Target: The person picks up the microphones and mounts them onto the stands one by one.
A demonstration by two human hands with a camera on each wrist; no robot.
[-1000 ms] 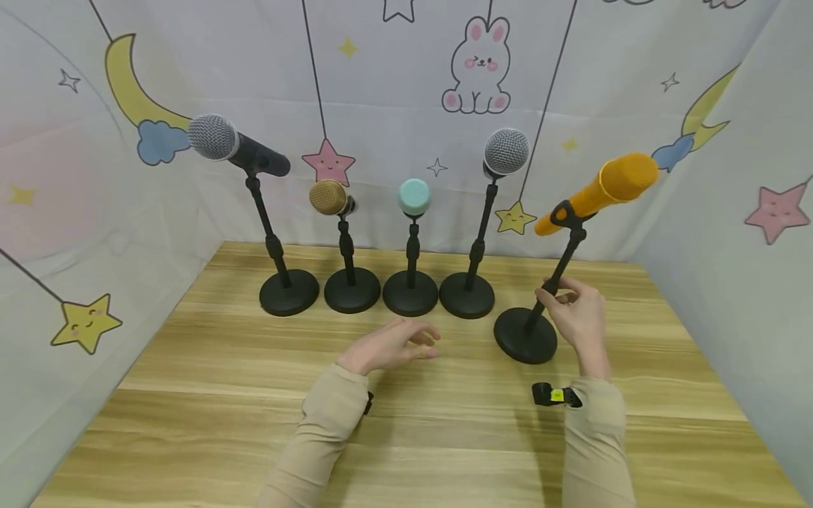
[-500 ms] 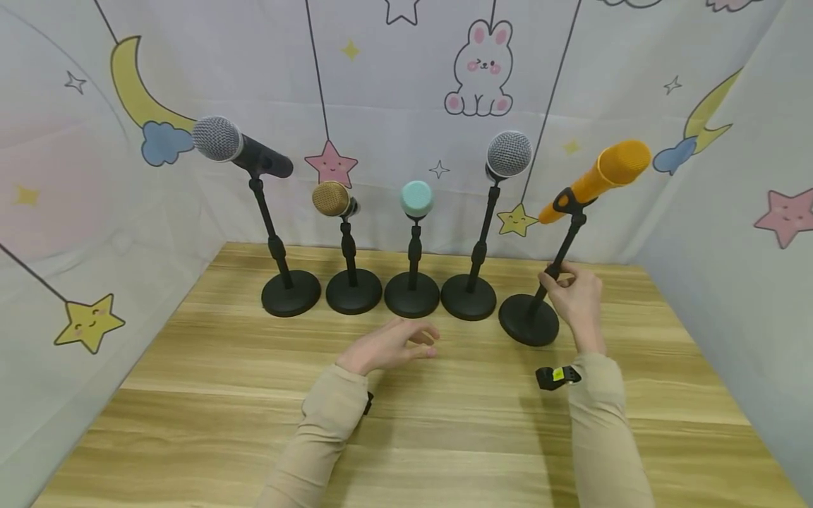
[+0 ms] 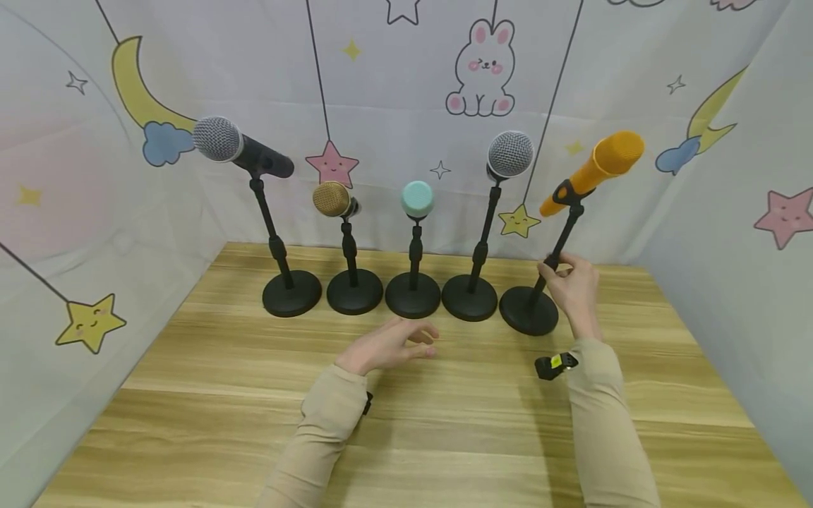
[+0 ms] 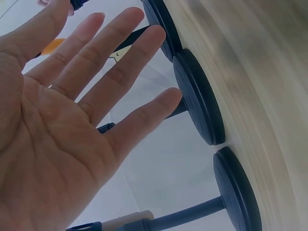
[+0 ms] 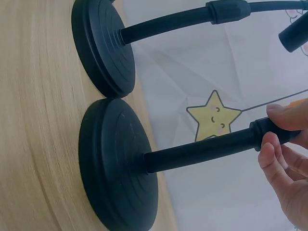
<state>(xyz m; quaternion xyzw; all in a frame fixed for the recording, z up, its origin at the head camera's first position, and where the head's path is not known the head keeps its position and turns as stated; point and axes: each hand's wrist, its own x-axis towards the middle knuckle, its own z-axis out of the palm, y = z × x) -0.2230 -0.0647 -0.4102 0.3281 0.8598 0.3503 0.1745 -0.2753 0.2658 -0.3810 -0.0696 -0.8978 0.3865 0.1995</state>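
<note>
At the right end of a row, my right hand (image 3: 574, 291) pinches the collar of a black microphone stand (image 5: 202, 150) between thumb and fingers. An orange microphone (image 3: 593, 171) sits tilted in that stand's clip. The stand's round base (image 5: 113, 168) is close beside the neighbouring base (image 5: 103, 48); in the right wrist view the two seem to touch. My left hand (image 3: 390, 346) is held over the middle of the table, holding nothing. Its fingers are spread and relaxed in the left wrist view, with stand bases (image 4: 199, 96) beyond them.
Other stands line the back: a silver-headed black microphone (image 3: 219, 140) at far left, a gold one (image 3: 332, 200), a mint-green one (image 3: 417, 200) and another silver one (image 3: 510, 155). A printed cloth (image 3: 381, 92) hangs behind the wooden table (image 3: 444, 437).
My right hand has shifted the stand with the orange microphone back, away from me, bringing its base into line beside the neighbouring stand. The left hand has stayed in place.
</note>
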